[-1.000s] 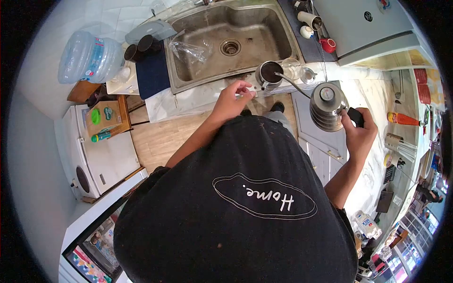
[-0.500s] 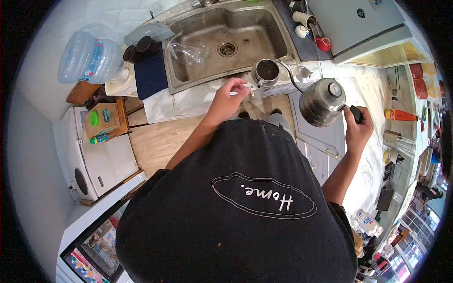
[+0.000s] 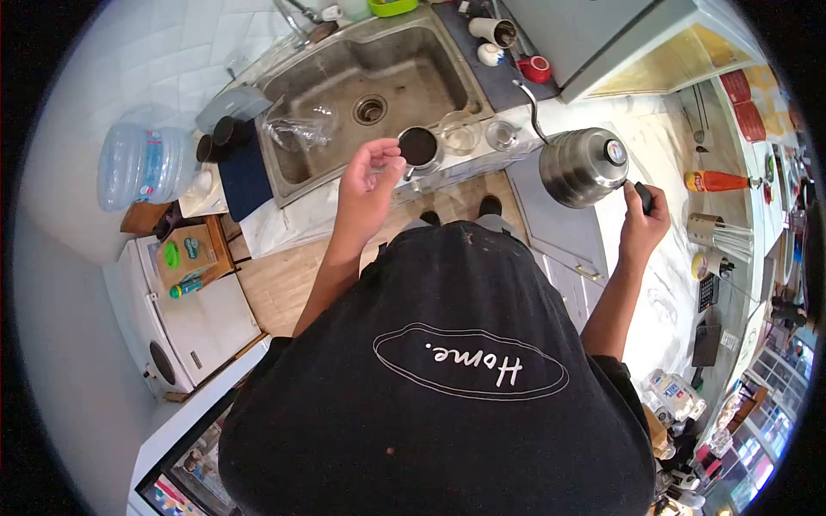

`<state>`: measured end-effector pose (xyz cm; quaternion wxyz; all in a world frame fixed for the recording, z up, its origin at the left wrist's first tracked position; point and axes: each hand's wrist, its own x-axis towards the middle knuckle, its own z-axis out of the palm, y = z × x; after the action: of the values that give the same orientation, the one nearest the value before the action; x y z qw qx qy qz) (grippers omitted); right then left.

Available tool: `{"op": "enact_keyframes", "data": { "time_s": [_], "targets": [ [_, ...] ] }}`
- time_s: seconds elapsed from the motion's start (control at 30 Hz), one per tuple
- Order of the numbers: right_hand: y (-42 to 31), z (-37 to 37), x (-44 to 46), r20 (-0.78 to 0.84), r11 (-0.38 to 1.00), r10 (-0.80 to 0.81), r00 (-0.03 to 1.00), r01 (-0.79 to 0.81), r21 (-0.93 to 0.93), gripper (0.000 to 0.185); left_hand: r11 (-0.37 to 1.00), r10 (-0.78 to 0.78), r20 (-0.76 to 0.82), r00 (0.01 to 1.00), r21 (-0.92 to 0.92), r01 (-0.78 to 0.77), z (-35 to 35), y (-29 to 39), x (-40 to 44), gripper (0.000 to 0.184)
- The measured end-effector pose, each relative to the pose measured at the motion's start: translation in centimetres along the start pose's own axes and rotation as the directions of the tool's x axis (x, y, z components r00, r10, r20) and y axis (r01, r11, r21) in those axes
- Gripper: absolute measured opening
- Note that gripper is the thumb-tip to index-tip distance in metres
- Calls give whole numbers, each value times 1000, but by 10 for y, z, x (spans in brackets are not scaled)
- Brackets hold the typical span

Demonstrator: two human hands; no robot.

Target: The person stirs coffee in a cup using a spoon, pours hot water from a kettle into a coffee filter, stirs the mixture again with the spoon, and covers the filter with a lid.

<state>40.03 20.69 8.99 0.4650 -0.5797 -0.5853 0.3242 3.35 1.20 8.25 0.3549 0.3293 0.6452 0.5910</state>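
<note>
My right hand (image 3: 645,222) is wrapped round the black handle of a steel gooseneck kettle (image 3: 578,168). The kettle has a round dial on its lid, and its thin spout points toward the sink. Loosely curled, with thumb and fingers apart, my left hand (image 3: 370,185) is beside a metal cup (image 3: 437,163) at the sink's front edge; whether it touches the rim is hard to tell. Dark brown contents, like coffee grounds, show inside the cup. Right of it stand a clear glass vessel (image 3: 459,138) and a smaller glass piece (image 3: 502,135).
A steel sink (image 3: 387,69) holds a crumpled clear plastic bag (image 3: 297,129). On a dark mat are a red cup (image 3: 534,69) and a white tumbler (image 3: 492,32). A ketchup-style bottle (image 3: 718,181) lies right; a large water bottle (image 3: 146,168) is left.
The kettle has risen slightly, away from my body, its spout now right of the cup and glasses. My left hand remains near the cup, its fingers turned more upward. The view has shifted.
</note>
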Motion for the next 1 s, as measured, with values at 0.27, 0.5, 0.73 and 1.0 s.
{"op": "enact_keyframes", "data": {
  "time_s": [0.27, 0.5, 0.73, 1.0],
  "targets": [
    [76, -14, 80, 99, 1000, -10, 995, 11, -14, 21, 996, 86, 35, 996, -28, -85, 88, 24, 20, 32],
    [130, -12, 124, 163, 998, 24, 986, -33, 53, 20, 998, 44, 60, 997, 48, -47, 145, 22, 39, 32],
    [157, -8, 149, 211, 997, 48, 976, -61, 55, 21, 995, 39, 19, 999, 94, -40, 182, 12, 56, 32],
    [177, -2, 155, 214, 991, 52, 976, -77, 109, 21, 980, -41, 50, 998, 198, 30, 203, 7, 58, 31]
  ]
}}
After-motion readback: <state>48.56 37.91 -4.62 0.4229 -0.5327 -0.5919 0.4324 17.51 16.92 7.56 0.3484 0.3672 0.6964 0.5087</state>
